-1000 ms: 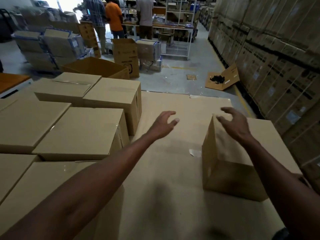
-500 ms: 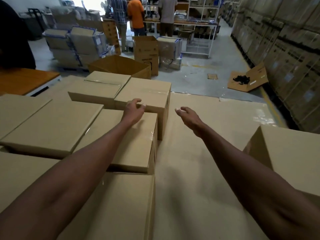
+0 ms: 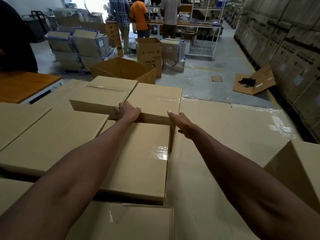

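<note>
Colour log: the plain tan sealed cardboard box (image 3: 155, 99) is uniform light brown, unprinted, with one clear glossy tape strip across its top. The neighbouring sealed cartons (image 3: 52, 139) show the same plain tan, with white glare on their tape. The open corrugated carton (image 3: 123, 70) is darker ochre-brown. The tall upright carton (image 3: 149, 51) is mid-brown with dark print. The wooden tabletop (image 3: 26, 85) is orange-brown. The wrapped stacked boxes (image 3: 83, 42) are beige with blue borders. The concrete floor (image 3: 207, 78) is pale grey. The flattened cardboard sheet (image 3: 252, 82) is brown and carries black scraps. Shirts noted: a blue-and-white checked shirt (image 3: 120, 11), a solid orange shirt (image 3: 139, 14) and a plain light-grey shirt (image 3: 170, 10).
</note>
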Demonstrator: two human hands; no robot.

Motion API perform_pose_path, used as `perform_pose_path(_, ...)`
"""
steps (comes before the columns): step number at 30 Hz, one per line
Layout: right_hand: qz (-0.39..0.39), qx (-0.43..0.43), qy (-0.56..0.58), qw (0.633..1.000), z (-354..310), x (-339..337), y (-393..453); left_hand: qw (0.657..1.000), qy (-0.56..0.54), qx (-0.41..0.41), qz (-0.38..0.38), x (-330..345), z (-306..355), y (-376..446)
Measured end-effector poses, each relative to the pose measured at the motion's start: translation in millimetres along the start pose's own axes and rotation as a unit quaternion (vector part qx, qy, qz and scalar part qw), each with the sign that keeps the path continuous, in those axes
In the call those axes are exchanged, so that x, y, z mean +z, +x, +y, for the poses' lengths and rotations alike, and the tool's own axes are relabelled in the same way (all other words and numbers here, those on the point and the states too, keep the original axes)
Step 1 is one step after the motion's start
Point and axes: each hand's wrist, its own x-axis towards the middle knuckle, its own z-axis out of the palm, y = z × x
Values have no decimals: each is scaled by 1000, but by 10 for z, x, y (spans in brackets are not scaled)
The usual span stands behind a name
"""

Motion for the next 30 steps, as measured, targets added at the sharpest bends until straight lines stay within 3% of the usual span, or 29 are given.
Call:
perform_pose_path(5,7,11,48,999,-9,13,244,1000,-4,-21,23,31,14,105)
perform_pose_path(13,64,37,89,993,7,-310,536,995,-74,-67,-30,99,122,405)
perform_pose_path(24,2,-26,71,997,-68,-358,834,971,-140,-4,-196,134,102,883)
perform_pose_path(30,-18,-67,69,995,-149,-527,657,955,-210,2,-208,136,189,707)
